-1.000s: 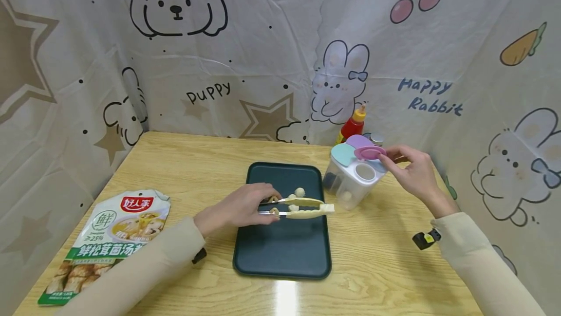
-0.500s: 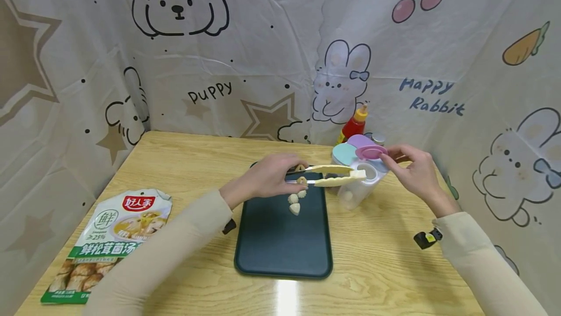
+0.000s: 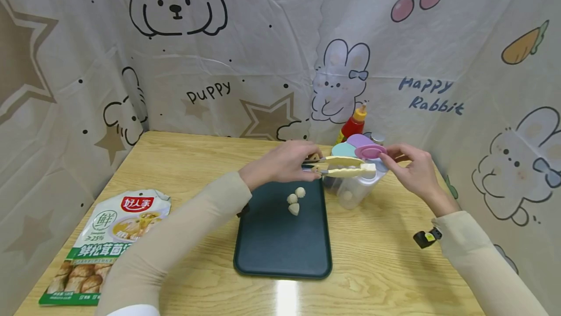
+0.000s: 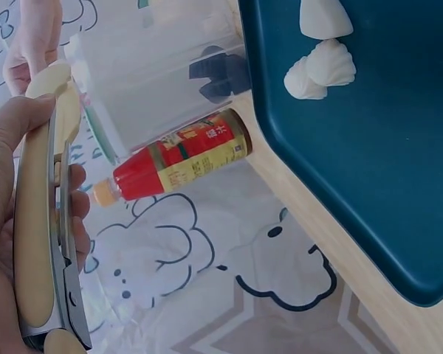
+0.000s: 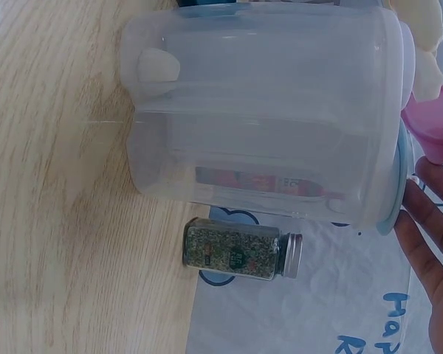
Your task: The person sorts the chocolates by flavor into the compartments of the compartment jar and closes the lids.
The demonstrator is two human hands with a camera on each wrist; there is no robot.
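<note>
My left hand [image 3: 289,162] grips a pair of tongs [image 3: 344,172] with cream-coloured tips. A small white piece [image 3: 369,167] sits between the tips, over the uncovered round opening of a clear lidded container [image 3: 350,194]. My right hand [image 3: 412,172] pinches the raised pink lid [image 3: 370,151] of that container between thumb and finger. Through the wall, one white piece [image 5: 159,70] shows at the container's bottom in the right wrist view. Several white shell-like and cone-like pieces [image 3: 294,209] lie on the dark green tray [image 3: 282,252]. The tongs partly hide the opening.
Behind the container stands a red sauce bottle [image 3: 354,123] with a yellow cap. A glass spice jar [image 5: 232,249] with a silver cap is beside it. A mushroom soup packet [image 3: 107,245] lies at the left of the wooden table [image 3: 197,277].
My left hand has carried the tongs and the white piece rightward and away from me, from over the tray to the container's opening. The right hand keeps the pink lid raised.
</note>
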